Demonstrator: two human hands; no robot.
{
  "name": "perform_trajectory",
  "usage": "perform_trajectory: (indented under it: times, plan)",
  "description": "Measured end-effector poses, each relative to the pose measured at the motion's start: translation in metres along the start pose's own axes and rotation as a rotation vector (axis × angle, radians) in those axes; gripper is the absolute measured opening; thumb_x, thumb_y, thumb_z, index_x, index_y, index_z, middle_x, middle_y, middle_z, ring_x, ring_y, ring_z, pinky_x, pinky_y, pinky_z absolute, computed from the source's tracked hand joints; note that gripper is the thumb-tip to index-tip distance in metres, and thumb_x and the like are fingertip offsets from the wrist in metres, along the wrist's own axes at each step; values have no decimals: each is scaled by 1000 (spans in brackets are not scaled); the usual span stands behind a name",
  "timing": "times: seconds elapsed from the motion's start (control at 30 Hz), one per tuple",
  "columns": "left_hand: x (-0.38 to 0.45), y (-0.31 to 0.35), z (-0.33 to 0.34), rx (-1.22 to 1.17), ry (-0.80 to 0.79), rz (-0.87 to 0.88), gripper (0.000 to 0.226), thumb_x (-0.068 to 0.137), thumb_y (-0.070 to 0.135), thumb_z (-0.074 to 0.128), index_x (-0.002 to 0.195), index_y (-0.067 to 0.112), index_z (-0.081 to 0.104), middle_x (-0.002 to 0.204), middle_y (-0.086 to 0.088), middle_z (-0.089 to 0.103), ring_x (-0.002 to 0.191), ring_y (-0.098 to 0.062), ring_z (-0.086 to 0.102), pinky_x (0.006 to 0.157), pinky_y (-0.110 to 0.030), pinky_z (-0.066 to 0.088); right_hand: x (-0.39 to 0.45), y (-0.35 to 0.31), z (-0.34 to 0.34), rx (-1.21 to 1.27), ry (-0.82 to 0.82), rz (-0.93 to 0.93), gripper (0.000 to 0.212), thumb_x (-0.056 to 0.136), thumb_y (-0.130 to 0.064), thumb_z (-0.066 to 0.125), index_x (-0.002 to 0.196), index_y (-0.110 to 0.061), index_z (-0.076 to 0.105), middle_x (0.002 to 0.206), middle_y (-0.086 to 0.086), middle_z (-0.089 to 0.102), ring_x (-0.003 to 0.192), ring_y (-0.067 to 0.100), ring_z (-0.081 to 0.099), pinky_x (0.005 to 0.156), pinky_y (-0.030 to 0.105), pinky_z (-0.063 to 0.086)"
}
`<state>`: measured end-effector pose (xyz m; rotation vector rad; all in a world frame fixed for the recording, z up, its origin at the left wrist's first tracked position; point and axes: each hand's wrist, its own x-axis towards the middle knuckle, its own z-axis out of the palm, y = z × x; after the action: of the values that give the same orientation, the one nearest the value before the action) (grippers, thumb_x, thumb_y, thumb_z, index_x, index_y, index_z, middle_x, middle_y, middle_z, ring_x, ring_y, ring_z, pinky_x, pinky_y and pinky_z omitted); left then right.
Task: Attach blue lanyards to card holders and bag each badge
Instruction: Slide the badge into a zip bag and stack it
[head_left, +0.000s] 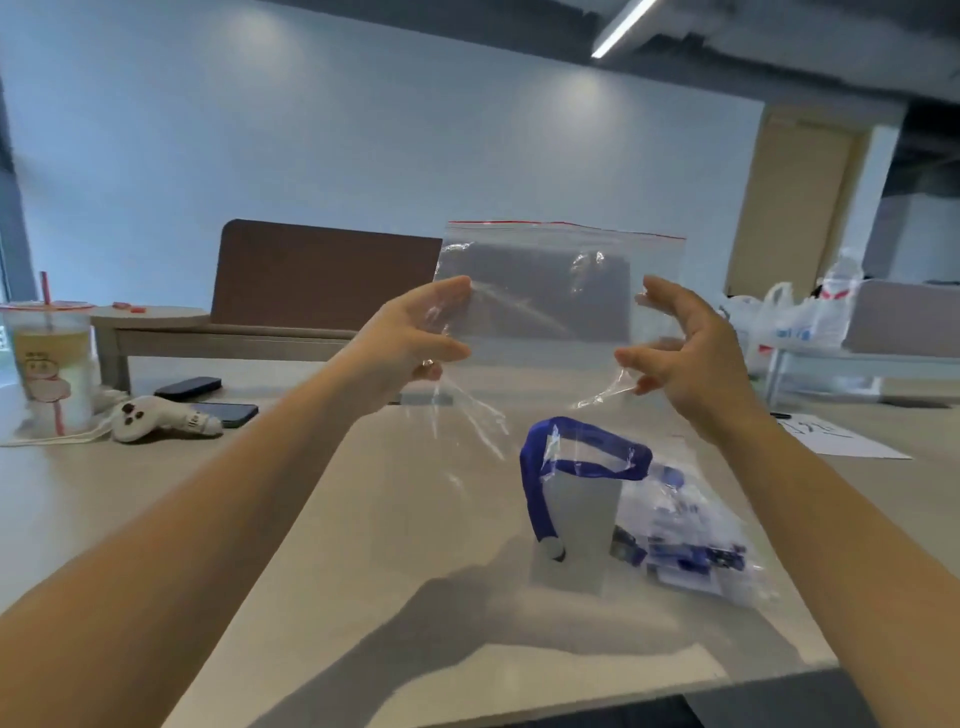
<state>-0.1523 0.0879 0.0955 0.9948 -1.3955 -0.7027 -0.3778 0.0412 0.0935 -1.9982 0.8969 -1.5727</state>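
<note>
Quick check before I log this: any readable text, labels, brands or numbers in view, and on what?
Nothing can be read for certain.
White paper sheet: dark handwritten marks, too blurred to read.
Drink cup: a cartoon print, no legible words.
White plastic shopping bag: blue and red print, too blurred.
White controller: small dark marking, illegible.
Zip bag: no print, only a red strip.
</note>
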Motion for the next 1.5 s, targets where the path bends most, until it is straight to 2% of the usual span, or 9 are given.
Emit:
perform_trajectory:
  times: [0.2,0.37,0.6,0.7,0.8,1.0,1.17,1.4,1.5]
  plan:
    - [44,-7,62,-38,-138,-56,63,80,-12,54,132,22,44,126,11,49,112,-2,47,40,-8,39,15,30,-60,-59,95,131,67,78,7,62,136,-13,37,135,6,44,81,23,54,42,10,48]
    - [87,-33,96,59,-252,-146,61,82,-7,55,134,21,41,130,10,45,78,0,52,44,-6,42,37,73,-85,-118,83,302,69,76,7,64,136,-12,36,137,7,42,91,25,54,42,10,49]
    - [140,-104,127,251,-348,-212,63,81,-7,57,136,17,38,140,4,41,85,-9,53,44,-7,44,57,156,-85,-192,3,454,71,76,9,63,138,-11,34,143,8,37,73,15,54,45,13,50]
    - [158,-134,134,361,-361,-232,62,80,-2,62,135,16,39,130,3,47,77,-10,51,45,-6,42,62,191,-80,-247,-68,506,70,77,2,64,138,-14,34,144,5,37,95,19,55,64,19,51]
    - [169,-155,143,411,-363,-312,57,80,2,63,133,11,43,123,-2,52,77,-9,49,53,1,39,70,220,-80,-283,-154,572,70,76,-2,67,138,-15,35,144,4,38,113,21,49,95,28,42]
    - [175,-184,151,529,-448,-535,54,82,13,63,132,14,44,139,-3,44,123,-19,42,100,-27,34,70,257,-74,-197,-249,818,72,75,-6,69,137,-24,36,144,2,38,128,21,38,108,34,31]
    - [182,-201,156,686,-478,-662,85,67,19,78,139,11,34,142,-14,38,133,-29,34,109,-31,27,66,270,-75,-409,-354,944,89,68,-24,75,141,-24,25,144,8,33,130,28,36,108,45,33]
    - [189,-212,168,349,-82,-988,48,64,14,80,97,-4,51,92,-17,57,77,-23,68,63,-31,57,70,275,-76,-347,-116,1288,95,60,-30,81,135,-4,29,138,15,37,125,32,41,102,45,40]
    - [193,-209,171,268,-98,-1085,28,76,13,72,61,4,49,59,-10,54,40,-14,56,34,-20,37,67,282,-80,-201,-31,1401,63,47,-37,80,95,-10,51,94,10,56,82,27,59,76,38,50]
